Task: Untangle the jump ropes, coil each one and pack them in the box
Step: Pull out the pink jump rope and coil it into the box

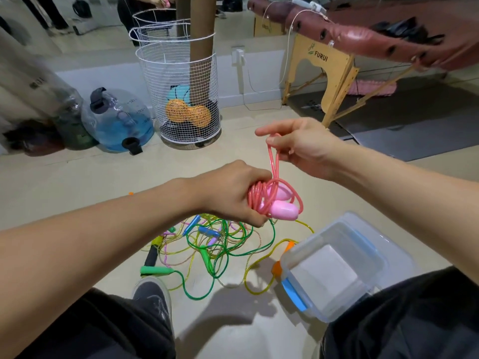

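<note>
My left hand (228,195) grips a coiled pink jump rope (274,198) with its two pink handles sticking out to the right. A loop of that rope runs up to my right hand (300,149), which pinches it with curled fingers while the index finger points left. Below on the floor lies a tangle of green, yellow and pinkish ropes (220,244) with green, blue, purple, black and orange handles. A clear plastic box (337,268) with blue clips stands open at the lower right, with nothing in it.
A white wire basket (181,99) holding balls stands at the back around a brown post. A big blue water jug (119,120) sits left of it. A folding massage table (363,40) is at the right back. My shoe (153,296) is near the tangle.
</note>
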